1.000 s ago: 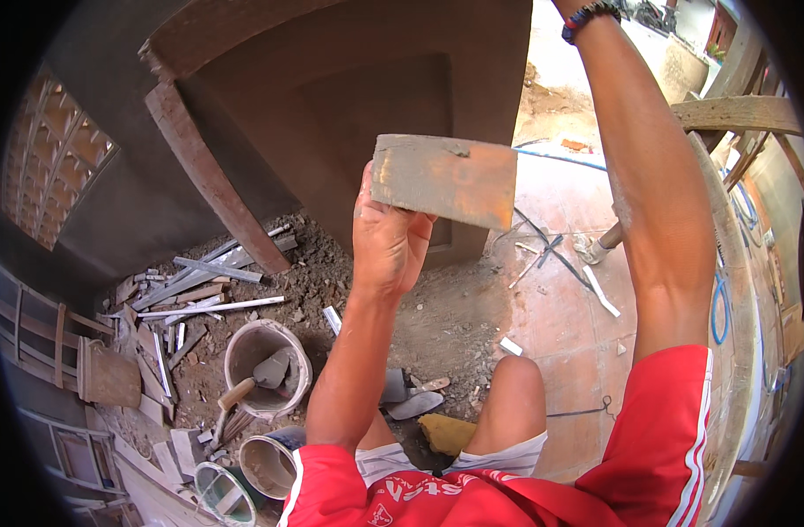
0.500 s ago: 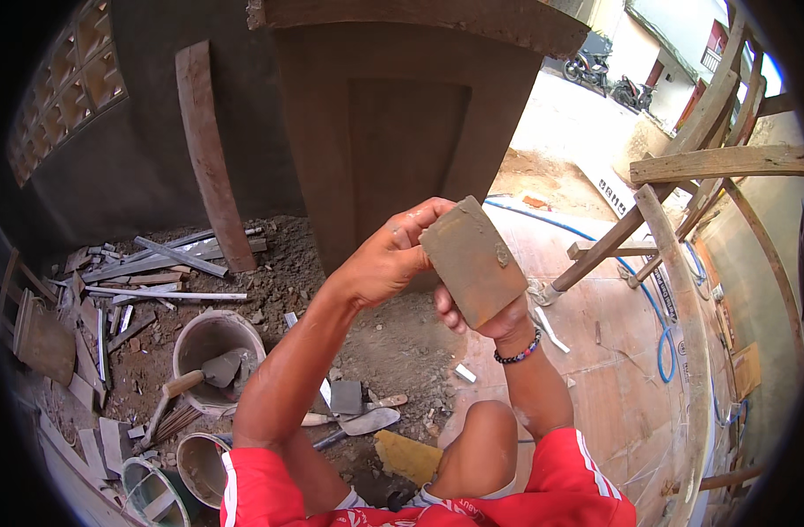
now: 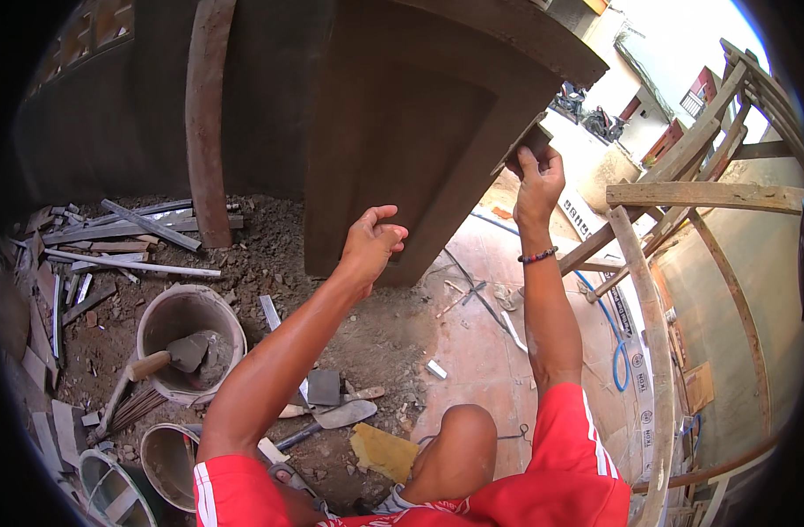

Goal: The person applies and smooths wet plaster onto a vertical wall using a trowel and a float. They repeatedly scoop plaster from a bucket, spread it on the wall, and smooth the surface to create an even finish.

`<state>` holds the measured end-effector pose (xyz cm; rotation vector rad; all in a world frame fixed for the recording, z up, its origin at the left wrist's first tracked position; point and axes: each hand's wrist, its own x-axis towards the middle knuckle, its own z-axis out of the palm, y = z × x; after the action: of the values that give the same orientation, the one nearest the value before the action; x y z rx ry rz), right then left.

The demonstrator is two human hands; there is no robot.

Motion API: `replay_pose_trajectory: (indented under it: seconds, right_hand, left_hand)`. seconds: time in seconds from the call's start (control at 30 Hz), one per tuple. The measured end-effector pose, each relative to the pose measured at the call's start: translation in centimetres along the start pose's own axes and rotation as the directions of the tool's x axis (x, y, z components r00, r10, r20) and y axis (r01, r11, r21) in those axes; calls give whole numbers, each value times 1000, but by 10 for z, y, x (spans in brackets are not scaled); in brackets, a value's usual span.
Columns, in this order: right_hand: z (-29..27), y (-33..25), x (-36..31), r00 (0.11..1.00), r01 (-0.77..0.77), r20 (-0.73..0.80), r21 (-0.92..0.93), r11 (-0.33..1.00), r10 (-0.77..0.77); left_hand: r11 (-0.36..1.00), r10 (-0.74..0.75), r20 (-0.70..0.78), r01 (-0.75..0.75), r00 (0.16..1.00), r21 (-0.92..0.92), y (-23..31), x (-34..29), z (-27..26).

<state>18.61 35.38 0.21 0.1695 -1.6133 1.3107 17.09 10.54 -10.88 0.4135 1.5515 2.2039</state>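
My right hand [image 3: 540,186] is closed around a small, flat, rectangular plastering float [image 3: 527,147], grey-brown with mortar. The float stands nearly on edge against the right-hand edge of a dark, freshly plastered pillar [image 3: 393,132], which has a recessed panel and a projecting ledge on top. A beaded bracelet circles my right wrist. In front of the pillar's lower part, my left hand [image 3: 371,249] hangs with nothing in it, fingers loosely bent and apart. Whether it touches the plaster I cannot tell.
Mortar buckets [image 3: 191,342] stand at the left, one with a trowel [image 3: 187,353] in it. Another trowel [image 3: 345,414] and a grey block [image 3: 324,387] lie by my knees. Wood scraps [image 3: 121,230] litter the left ground. Timber scaffolding [image 3: 709,197] and a blue hose [image 3: 619,351] are at right.
My right hand has carried the float up and right to the pillar's edge. The left hand has let go of it and moved slightly down and left. The view has shifted.
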Motion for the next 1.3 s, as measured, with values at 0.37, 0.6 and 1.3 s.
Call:
replay_pose_trajectory:
  seconds: [0.37, 0.6, 1.3]
  right_hand:
    - [67, 41, 42, 851, 267, -206, -621, 737, -482]
    - [74, 55, 27, 883, 244, -124, -701, 670, -452]
    - [28, 48, -23, 934, 121, -181, -651, 749, -308]
  left_hand:
    - [997, 70, -3, -70, 998, -27, 25, -15, -17]
    - [999, 48, -11, -48, 999, 7, 16, -16, -27]
    - [987, -12, 9, 11, 1000, 161, 11, -21, -20]
